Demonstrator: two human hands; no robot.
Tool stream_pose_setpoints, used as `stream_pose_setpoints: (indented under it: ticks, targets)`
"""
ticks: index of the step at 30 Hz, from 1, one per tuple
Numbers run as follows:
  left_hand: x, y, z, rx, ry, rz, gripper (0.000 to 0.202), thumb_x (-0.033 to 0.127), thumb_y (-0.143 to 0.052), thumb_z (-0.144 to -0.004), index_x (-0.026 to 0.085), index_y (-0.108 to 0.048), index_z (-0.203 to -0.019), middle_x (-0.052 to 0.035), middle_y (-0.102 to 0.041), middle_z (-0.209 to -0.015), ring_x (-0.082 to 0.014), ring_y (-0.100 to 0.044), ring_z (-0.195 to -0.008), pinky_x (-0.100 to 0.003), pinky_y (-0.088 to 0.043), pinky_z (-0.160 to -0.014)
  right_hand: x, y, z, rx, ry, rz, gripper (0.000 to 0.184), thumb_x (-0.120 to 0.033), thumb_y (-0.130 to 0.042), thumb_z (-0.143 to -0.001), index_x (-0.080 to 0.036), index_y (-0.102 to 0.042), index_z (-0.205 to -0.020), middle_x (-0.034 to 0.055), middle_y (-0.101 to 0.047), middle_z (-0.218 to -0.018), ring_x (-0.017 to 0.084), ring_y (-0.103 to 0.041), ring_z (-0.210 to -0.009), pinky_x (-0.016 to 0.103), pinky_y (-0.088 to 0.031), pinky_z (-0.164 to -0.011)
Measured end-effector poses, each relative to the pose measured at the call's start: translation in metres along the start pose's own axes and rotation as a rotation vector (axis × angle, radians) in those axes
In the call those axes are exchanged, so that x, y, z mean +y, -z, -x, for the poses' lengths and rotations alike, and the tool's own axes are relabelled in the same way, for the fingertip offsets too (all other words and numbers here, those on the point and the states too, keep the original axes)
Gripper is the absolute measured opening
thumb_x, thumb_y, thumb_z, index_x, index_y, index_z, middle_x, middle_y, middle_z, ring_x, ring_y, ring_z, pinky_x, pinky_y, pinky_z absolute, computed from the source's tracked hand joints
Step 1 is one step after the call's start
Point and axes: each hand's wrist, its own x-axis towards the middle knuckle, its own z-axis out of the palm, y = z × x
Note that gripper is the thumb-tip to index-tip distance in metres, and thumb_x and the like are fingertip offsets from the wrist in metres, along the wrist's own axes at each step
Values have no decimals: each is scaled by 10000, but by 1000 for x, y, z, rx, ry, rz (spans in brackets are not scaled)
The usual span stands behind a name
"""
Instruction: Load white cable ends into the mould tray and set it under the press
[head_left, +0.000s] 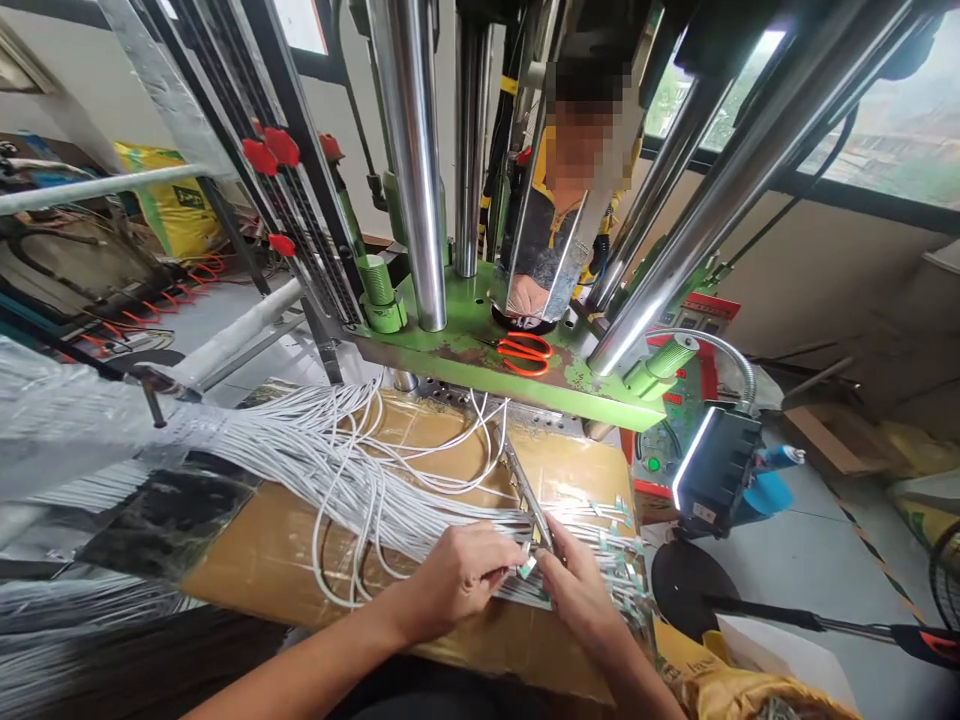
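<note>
both hands, left hand (457, 575) and right hand (577, 590), are pinched on white cables (337, 470) fanned over cardboard (255, 555); orange scissors (525, 352) are left on the green press plate (457, 345) behind.

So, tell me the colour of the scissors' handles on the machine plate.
Orange-red, clearest in the head view: scissors on the green plate.

One view only — a head-worn camera looking forward and steeply down, close over the two hands (517, 580) at the white cables (330, 470) on the cardboard (270, 550), taking in the green press (480, 350) just beyond — no second view to share with.
</note>
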Motion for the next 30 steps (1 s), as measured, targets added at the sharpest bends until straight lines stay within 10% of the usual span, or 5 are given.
stream_pose_setpoints:
  ticks: [5,20,25,30]
  targets:
    - [-7,-8,2,-52,-68,-120,274,110,-437,-907,182,-644,-1072,-71,-719,-979,-203,-628,-838,-319,-469,-771,1,-7,-2,76,148,20,506,-234,-438,-831,-233,-499,-1333,30,-611,-1259,220,-504,-1245,417,-350,-1114]
    - [-15,-21,9,31,-90,-164,300,54,-450,-864,168,-635,-1072,-82,-711,-945,-195,-610,-773,-310,-486,-698,25,-13,4,104,190,172,605,-192,-402,-844,-180,-348,-1447,62,-387,-1492,201,-344,-1381,437,-221,-1169]
    - [-8,-12,-3,108,64,67,243,129,-505,-895,197,-715,-996,-60,-722,-898,-183,-639,-816,-297,-495,-758,10,-7,4,88,126,-2,657,-224,-554,-818,-189,-362,-1445,59,-628,-1235,246,-475,-1269,405,-354,-1108]
    - [-5,11,-8,111,507,466,258,313,-629,-870,192,-710,-1083,-58,-731,-951,-200,-661,-891,-284,-509,-802,8,-5,1,94,70,-89,667,-397,-633,-827,-160,-419,-1413,85,-663,-1168,272,-482,-1252,404,-356,-1093]
